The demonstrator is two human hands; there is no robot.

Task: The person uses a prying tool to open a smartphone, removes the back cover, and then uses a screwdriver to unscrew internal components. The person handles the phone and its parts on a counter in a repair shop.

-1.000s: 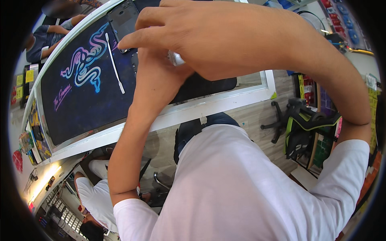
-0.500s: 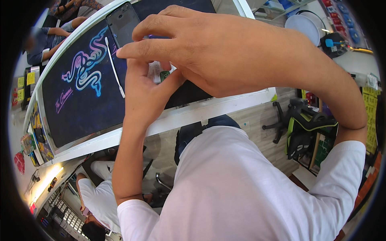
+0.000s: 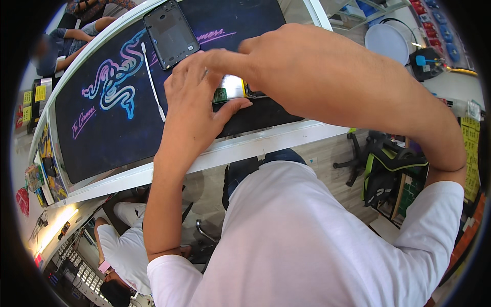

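Note:
My left hand (image 3: 192,97) is closed around the near-left edge of an opened phone (image 3: 230,88), with its thumb along the near side. Part of a green circuit board and a shiny silver battery shows between my hands. Over the phone's far side reaches my right hand (image 3: 286,66), back upward and knuckles bent. Its fingertips are hidden behind the hand and beside the left fingers, so their grip does not show. A dark phone back cover (image 3: 171,36) lies beyond the left hand. To its left is a thin white prying stick (image 3: 152,82), apart from both hands.
A dark printed mat (image 3: 112,138) covers the table, which has a white raised rim (image 3: 255,135) along the near side. A round pale dish (image 3: 387,42) stands at the far right. Other people sit at the far left and lower left. A black-green chair (image 3: 394,158) is at right.
My right hand has lowered and shifted right. The left hand's fingers now extend farther over the phone, and more of the back cover and battery shows.

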